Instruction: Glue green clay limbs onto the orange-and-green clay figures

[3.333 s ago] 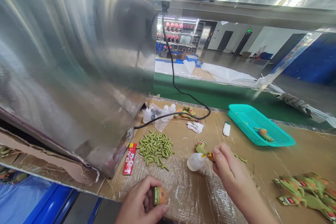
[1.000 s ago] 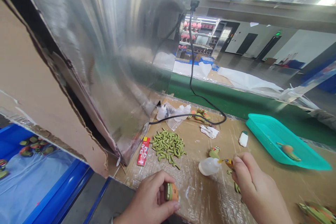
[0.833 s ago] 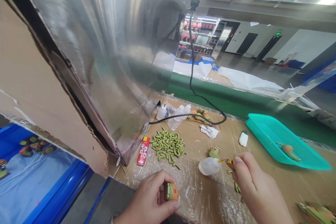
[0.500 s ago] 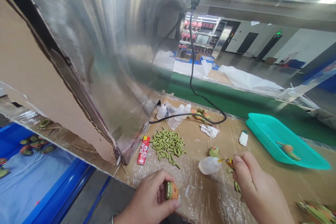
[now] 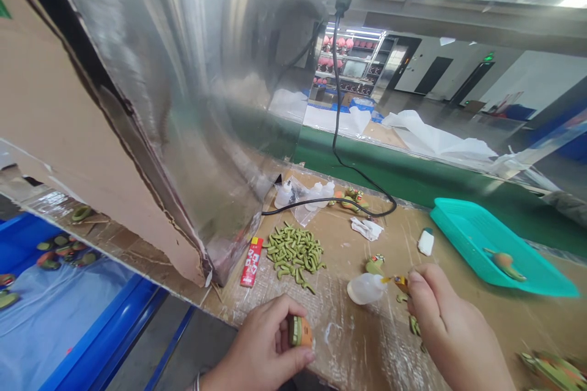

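My left hand [image 5: 268, 342] is closed around a small green-and-orange toy figure piece [image 5: 300, 331], held low at the table's front edge. My right hand [image 5: 443, 317] pinches a small orange-yellow object [image 5: 400, 283]; its kind is unclear, and the fingers cover part of it. This object is at the yellow tip of a translucent squeeze bottle [image 5: 364, 289] that lies tilted on the table. Behind the bottle sits a green toy figure [image 5: 375, 264]. Left of it lies a heap of small curved green pieces [image 5: 296, 252]. A few more green pieces [image 5: 415, 325] lie beside my right hand.
A red packet [image 5: 251, 263] lies by the metal panel [image 5: 197, 110]. White bottles [image 5: 316, 194] and a black cable [image 5: 337, 85] are at the back. A turquoise tray [image 5: 463, 238] holds one toy piece. A blue bin [image 5: 114, 336] stands at left.
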### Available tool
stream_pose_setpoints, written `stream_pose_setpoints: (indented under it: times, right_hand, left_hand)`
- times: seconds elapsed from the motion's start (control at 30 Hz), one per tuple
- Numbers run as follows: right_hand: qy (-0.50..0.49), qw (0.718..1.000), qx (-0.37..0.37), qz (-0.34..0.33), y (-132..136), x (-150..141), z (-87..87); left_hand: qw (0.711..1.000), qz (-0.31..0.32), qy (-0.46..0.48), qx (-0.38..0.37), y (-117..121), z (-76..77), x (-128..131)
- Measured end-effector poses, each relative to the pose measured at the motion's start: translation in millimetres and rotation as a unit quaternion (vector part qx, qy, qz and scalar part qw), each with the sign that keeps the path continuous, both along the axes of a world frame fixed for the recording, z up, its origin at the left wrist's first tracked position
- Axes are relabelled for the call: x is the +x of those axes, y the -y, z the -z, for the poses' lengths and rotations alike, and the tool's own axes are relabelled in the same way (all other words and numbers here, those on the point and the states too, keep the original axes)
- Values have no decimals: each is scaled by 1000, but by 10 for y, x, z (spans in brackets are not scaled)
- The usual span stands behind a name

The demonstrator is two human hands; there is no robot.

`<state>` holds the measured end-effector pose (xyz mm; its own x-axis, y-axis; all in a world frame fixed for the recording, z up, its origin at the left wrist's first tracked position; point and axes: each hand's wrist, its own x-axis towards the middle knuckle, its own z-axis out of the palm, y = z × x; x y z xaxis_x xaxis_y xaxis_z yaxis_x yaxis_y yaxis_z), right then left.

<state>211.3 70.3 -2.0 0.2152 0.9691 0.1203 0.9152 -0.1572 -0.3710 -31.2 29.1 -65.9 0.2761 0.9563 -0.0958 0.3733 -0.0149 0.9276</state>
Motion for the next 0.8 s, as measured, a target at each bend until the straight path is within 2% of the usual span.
stream_pose_setpoints:
  times: [0.2, 0.43, 0.53, 0.63, 0.73, 0.8]
  right_hand:
    - [-57, 998, 9, 16, 10, 1, 63]
    - [-155, 986, 63, 1, -183, 204, 450]
    - [-192, 978, 87, 3, -235, 249, 608]
    - [-239, 967, 89, -26, -227, 237, 716]
    - [-263, 957, 108, -55, -177, 208, 754]
    - [-268, 952, 141, -46, -106, 176, 740]
  left_hand:
    - [1000, -6, 24, 5, 15, 21, -10]
    - [992, -27, 119, -26, 35, 88, -39]
    - [977, -39, 200, -67, 52, 108, -55]
    - [956, -67, 269, -97, 97, 105, -74]
    - [938, -83, 314, -120, 179, 99, -70]
    - [929, -87, 333, -137, 246, 100, -45]
